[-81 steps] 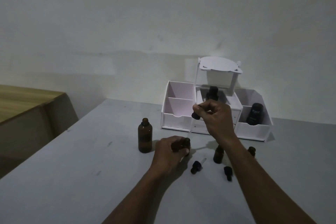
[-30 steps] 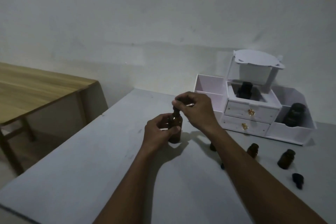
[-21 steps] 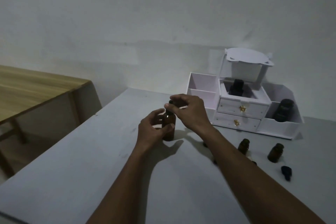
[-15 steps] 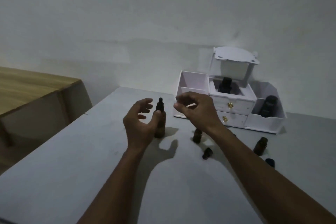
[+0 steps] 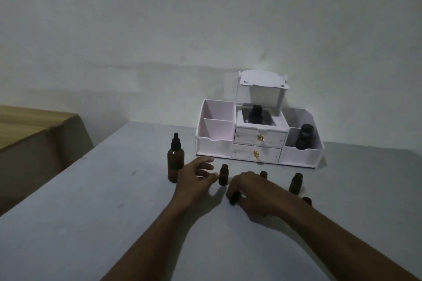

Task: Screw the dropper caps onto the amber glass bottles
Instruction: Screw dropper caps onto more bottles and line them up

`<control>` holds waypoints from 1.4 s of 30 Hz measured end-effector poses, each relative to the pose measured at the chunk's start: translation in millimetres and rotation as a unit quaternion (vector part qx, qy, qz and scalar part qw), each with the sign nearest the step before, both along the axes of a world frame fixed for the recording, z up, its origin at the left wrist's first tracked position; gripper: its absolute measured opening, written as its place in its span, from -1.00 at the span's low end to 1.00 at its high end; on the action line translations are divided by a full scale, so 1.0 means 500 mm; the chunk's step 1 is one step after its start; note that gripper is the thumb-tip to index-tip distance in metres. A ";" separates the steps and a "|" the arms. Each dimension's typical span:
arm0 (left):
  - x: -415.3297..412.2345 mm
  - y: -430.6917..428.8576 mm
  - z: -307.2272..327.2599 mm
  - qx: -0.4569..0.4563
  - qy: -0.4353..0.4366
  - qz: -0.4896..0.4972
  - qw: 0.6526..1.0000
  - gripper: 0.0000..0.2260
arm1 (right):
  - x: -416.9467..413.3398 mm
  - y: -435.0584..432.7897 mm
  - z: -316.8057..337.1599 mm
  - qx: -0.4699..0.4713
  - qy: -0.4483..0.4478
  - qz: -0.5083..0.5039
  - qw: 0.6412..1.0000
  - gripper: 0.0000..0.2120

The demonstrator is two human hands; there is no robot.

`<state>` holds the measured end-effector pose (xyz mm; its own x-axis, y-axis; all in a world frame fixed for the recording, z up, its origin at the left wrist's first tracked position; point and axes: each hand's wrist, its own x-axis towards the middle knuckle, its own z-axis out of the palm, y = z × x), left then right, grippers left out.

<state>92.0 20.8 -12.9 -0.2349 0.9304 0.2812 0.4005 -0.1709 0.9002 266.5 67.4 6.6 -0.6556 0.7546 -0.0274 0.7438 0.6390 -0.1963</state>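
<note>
1. Bottles stand upright on the grey table, probably so that their necks are ready for caps. There are four. One tall amber glass bottle at the left already wears a fitted black dropper cap. Three are uncapped: the first small amber glass bottle between the two hands, the second small amber glass bottle just behind the right hand, and the third small amber glass bottle further right.
2. A small dark object beside the right forearm is half hidden, and I cannot tell if it is a bottle or a cap.
3. One loose black dropper cap lies on the table. The right hand curls its fingers round it, apparently to lift it.
4. The left hand holds nothing, fingers relaxed and apart. Its fingertips are just beside the first small amber glass bottle, likely to steady it.
5. Behind them, one white drawer organiser holds two dark containers. One dark container is in the centre compartment and another dark container is in the right compartment.
6. One wooden side table stands well apart at the left.
</note>
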 end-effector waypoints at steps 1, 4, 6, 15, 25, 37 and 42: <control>0.000 0.006 -0.001 -0.018 -0.026 0.003 0.999 -0.60 | -0.001 0.002 0.003 0.000 0.006 0.006 1.000 -0.71; 0.001 0.027 -0.011 -0.065 -0.040 -0.007 0.997 -0.52 | 0.001 0.012 0.043 -0.029 0.096 0.014 0.995 -0.73; 0.006 0.034 -0.013 -0.082 -0.068 -0.027 0.994 -0.46 | 0.005 0.026 0.077 -0.025 0.210 -0.002 0.977 -0.75; 0.027 0.046 0.002 -0.108 -0.122 -0.037 0.986 -0.50 | -0.034 0.085 0.052 -0.008 0.518 -0.099 0.849 -0.78; 0.024 0.038 -0.008 -0.082 -0.113 -0.059 0.988 -0.72 | -0.045 0.090 0.021 0.000 0.503 -0.099 0.858 -0.79; 0.020 0.049 -0.037 -0.047 -0.035 -0.035 0.998 -0.79 | -0.067 0.050 -0.019 0.025 0.463 -0.139 0.875 -0.81; 0.018 0.050 -0.040 -0.041 -0.021 -0.036 0.998 -0.81 | -0.079 0.041 -0.030 0.008 0.487 -0.165 0.858 -0.62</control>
<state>101.1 45.7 -33.1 -0.1768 0.9649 0.1941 0.3520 -0.1222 0.9280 227.2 88.1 -8.6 -0.1114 0.8987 0.4241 0.3732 0.4334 -0.8203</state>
